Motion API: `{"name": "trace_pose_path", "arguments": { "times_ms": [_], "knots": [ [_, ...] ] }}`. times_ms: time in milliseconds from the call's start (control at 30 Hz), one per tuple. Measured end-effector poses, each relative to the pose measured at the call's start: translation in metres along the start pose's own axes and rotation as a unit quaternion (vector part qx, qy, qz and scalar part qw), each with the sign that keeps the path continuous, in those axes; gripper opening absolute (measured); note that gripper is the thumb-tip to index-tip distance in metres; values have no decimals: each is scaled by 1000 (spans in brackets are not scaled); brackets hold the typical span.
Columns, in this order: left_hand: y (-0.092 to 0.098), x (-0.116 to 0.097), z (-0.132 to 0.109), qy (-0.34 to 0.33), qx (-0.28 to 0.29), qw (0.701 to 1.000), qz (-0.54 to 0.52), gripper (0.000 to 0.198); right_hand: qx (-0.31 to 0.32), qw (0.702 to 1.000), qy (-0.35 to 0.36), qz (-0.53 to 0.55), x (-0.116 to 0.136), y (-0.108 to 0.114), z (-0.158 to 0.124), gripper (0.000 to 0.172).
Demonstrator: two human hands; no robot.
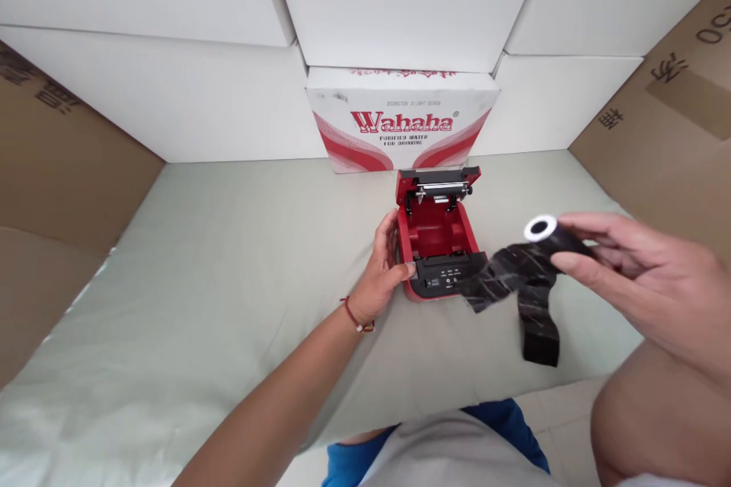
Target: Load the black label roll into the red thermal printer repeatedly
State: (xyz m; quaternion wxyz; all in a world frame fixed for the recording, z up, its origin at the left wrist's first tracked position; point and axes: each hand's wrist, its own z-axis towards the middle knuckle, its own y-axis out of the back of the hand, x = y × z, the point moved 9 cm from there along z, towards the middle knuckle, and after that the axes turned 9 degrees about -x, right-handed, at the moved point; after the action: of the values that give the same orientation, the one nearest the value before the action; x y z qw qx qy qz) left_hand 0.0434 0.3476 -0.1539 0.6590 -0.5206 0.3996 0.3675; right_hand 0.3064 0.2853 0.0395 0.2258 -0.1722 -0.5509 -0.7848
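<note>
Two hands share the work. The left hand (378, 278) clasps the printer (438, 240), its thumb on the corner of the black panel (445, 278) and its fingers close together along the outer left wall. The right hand (640, 266) pinches the roll (568, 240), thumb below and fingers above, parted only by the roll's thickness. The printer stands on the tabletop (240, 243) before the box (403, 125), lid (438, 177) raised; the roll is in the air to its right, white end facing left.

Good handling here probably means a steady left hand — just enough to stop the printer sliding — and a light, level grip on the roll. The loose strip (538, 312) looks crumpled and likely to twist, so it seems best kept flat and clear of the lid's hinges.

The roll's far end is covered by the right hand, and the left finger pads are hidden against the wall. Blur makes the strip hard to follow: I cannot tell whether its left part touches the panel, or whether its lower end meets the tabletop. The panel's marks are too small to read.
</note>
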Motion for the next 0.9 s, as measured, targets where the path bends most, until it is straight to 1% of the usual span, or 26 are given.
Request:
{"name": "trace_pose_path", "arguments": {
  "times_ms": [33, 67, 133, 167, 200, 233, 267, 300, 333, 400, 433, 467, 533, 600, 667, 767, 833, 900],
  "knots": [
    [0, 0, 0, 0, -1, 1000, 3, 98, 45, 999, -13, 3, -17, -8, -7, 43],
    [0, -1, 0, 1, -1, 1000, 6, 98, 103, 994, -25, 9, -33, -23, -15, 41],
    [0, -2, 0, 6, -3, 1000, 11, 98, 215, 975, -41, 28, -53, -61, -31, 37],
    [0, -3, 0, 8, -6, 1000, 11, 98, 246, 967, -47, 36, -59, -78, -37, 36],
    [0, -3, 0, 10, -9, 1000, 11, 98, 258, 964, -51, 42, -63, -91, -40, 36],
    [0, -4, -1, 11, -11, 1000, 10, 98, 250, 966, -54, 43, -67, -98, -40, 38],
    [0, -5, -1, 11, -14, 1000, 8, 98, 229, 971, -61, 38, -71, -101, -39, 40],
    [0, -5, -1, 10, -15, 1000, 5, 97, 200, 977, -71, 30, -77, -98, -37, 43],
    [-1, -6, -1, 10, -15, 1000, 2, 97, 164, 983, -87, 16, -85, -91, -35, 46],
    [-1, -6, -1, 9, -15, 1000, 0, 96, 96, 988, -120, -35, -107, -70, -30, 47],
    [-1, -6, -1, 8, -16, 1000, 1, 96, 76, 987, -129, -67, -118, -60, -29, 46],
    [-1, -6, -1, 6, -16, 1000, 2, 95, 69, 984, -130, -97, -127, -53, -28, 44],
    [-1, -7, -1, 6, -17, 1000, 4, 95, 97, 979, -122, -130, -141, -52, -27, 43],
    [-1, -7, 0, 9, -16, 1000, 5, 94, 141, 976, -111, -123, -148, -61, -28, 45],
    [-1, -8, 0, 10, -17, 1000, 0, 94, 166, 974, -98, -115, -147, -72, -28, 47],
    [-1, -8, 0, 8, -15, 1000, -6, 93, 196, 971, -68, -120, -139, -85, -28, 48],
    [-1, -7, 0, 7, -13, 1000, -6, 93, 212, 968, -48, -130, -132, -82, -27, 46],
    [-2, -6, 0, 7, -10, 1000, -5, 94, 210, 967, -25, -146, -126, -63, -23, 42]
  ]
}}
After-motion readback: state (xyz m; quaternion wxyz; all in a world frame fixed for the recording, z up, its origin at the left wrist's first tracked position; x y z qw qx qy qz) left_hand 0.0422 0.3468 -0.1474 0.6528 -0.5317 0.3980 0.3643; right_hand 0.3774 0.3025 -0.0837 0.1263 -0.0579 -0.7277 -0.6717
